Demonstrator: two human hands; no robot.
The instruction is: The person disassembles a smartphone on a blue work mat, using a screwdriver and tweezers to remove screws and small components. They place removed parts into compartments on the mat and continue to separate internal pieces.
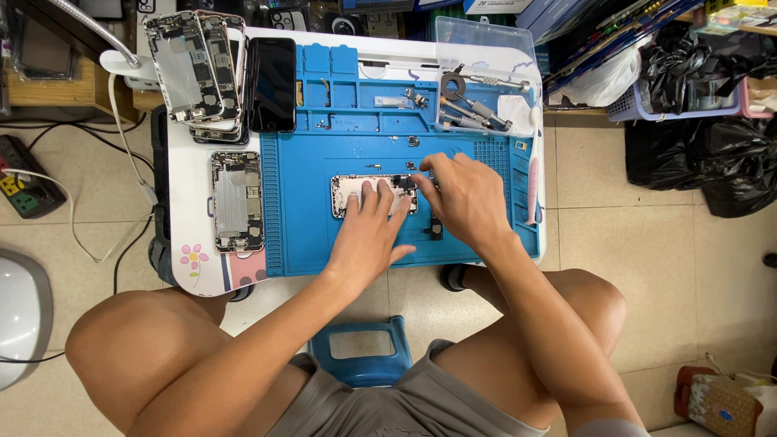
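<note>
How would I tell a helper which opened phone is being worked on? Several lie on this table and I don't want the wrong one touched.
Find the blue mat covering most of the small white table. Near its middle lies an opened phone shell, set crosswise, with the left hand pressing on it and the right hand at its right end. The other opened phones lie off the mat on the left, untouched.

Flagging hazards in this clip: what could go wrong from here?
1. Tiny loose parts lie scattered on the blue mat; a sweep of the right hand could flick them off.
2. The left hand presses on the opened phone; it might flex or slip.
3. The stacked phone shells overhang the table edge and may topple.
</note>
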